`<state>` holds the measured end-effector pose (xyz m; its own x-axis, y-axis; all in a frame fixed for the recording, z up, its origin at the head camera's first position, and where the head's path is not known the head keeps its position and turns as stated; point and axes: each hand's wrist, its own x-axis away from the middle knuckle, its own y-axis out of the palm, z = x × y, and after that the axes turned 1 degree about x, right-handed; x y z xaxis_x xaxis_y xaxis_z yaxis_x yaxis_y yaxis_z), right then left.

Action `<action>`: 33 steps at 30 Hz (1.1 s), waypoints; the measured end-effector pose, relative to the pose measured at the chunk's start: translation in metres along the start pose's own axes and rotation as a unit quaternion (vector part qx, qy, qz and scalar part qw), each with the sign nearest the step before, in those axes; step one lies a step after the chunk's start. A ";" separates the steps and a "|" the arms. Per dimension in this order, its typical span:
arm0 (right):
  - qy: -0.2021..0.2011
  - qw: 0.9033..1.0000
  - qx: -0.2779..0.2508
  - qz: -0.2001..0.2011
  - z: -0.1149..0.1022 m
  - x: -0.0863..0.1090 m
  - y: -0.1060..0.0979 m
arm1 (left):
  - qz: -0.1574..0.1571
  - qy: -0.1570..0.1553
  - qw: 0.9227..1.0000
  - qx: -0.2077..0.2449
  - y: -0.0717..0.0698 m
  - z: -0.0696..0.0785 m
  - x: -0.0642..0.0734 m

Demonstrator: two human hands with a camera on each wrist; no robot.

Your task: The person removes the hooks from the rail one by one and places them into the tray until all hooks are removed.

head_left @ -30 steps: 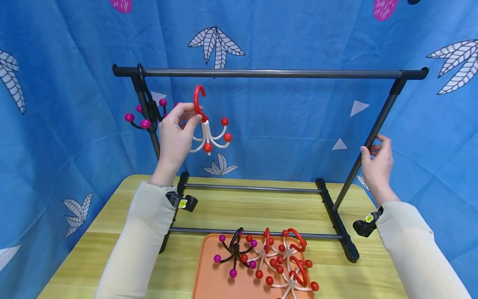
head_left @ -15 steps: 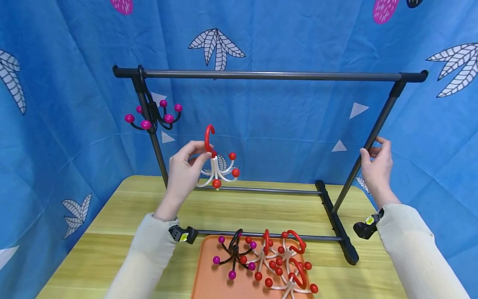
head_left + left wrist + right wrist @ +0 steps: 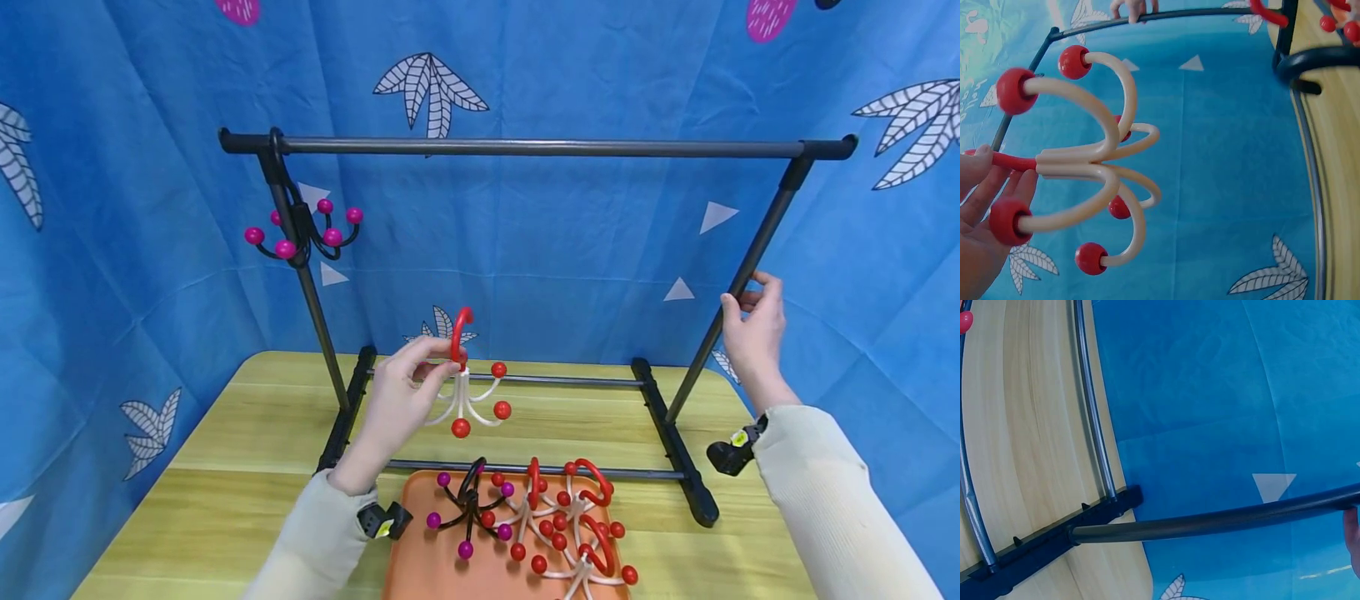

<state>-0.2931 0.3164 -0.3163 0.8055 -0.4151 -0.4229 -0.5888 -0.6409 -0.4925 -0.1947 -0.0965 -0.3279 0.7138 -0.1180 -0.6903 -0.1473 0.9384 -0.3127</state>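
Observation:
My left hand point(image 3: 397, 404) pinches the red hook of a white multi-arm hanger point(image 3: 463, 387), between thumb and fingers. The hanger's curved arms end in red balls and point down, above the tray's far side; the left wrist view shows its white arms point(image 3: 1072, 162) close up. On the right, my right hand point(image 3: 756, 329) grips the dark slanted post point(image 3: 707, 350) of a garment rack, thumb in front and fingers behind; only a bit of a finger point(image 3: 1352, 540) shows in the right wrist view. A black hanger point(image 3: 302, 225) with magenta balls hangs at the left end of the top bar point(image 3: 525, 147).
An orange tray point(image 3: 427, 575) lies at the table's front, holding another black hanger point(image 3: 471, 500) and several white ones with red hooks point(image 3: 602, 546). The rack's lower bars point(image 3: 630, 474) and feet point(image 3: 678, 454) rest on the wooden table point(image 3: 225, 450). Behind hangs a blue patterned cloth point(image 3: 585, 250).
My left hand has come down and to the right with the white hanger, from just below the top bar to above the tray's far side. The right hand stays on the post.

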 end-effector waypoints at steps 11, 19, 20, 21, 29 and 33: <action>0.009 1.000 -0.008 -0.005 -0.001 -0.001 0.001 | -0.045 0.000 0.998 0.042 0.021 0.003 0.030; 0.013 1.000 -0.004 -0.007 0.000 -0.001 0.000 | -0.079 -0.016 0.995 0.062 0.035 0.006 0.053; 0.013 1.000 -0.003 -0.007 0.000 0.000 -0.001 | -0.083 -0.018 0.994 0.064 0.036 0.007 0.056; 0.012 1.000 -0.002 -0.006 0.000 0.000 -0.001 | -0.088 -0.020 0.994 0.067 0.037 0.007 0.059; 0.003 1.000 -0.002 -0.009 0.000 0.001 0.001 | -0.128 -0.007 0.989 0.074 0.042 0.011 0.081; 0.000 1.000 -0.005 -0.008 0.000 0.002 0.000 | -0.146 0.019 0.987 0.065 0.045 0.011 0.090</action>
<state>-0.2918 0.3159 -0.3171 0.8150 -0.4048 -0.4147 -0.5750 -0.6534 -0.4923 -0.1298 -0.0609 -0.3970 0.6860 -0.3999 -0.6078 0.1519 0.8957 -0.4180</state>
